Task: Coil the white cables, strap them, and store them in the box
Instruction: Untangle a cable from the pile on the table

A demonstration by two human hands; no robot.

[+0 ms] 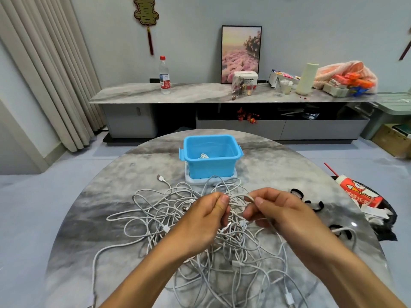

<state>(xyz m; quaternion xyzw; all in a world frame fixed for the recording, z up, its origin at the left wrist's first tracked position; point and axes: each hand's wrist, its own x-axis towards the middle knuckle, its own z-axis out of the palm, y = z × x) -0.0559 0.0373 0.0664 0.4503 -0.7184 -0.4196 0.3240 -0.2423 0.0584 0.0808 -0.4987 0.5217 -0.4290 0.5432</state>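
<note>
Left hand [208, 215]: we find it raised mid-frame, fingers curled, thumb and forefinger pinching a white cable [239, 197].
Right hand [274, 211]: we find it level with the left, just beside it, fingers curled, pinching the same cable.
Forearms: both enter from the lower edge, converging.
</note>
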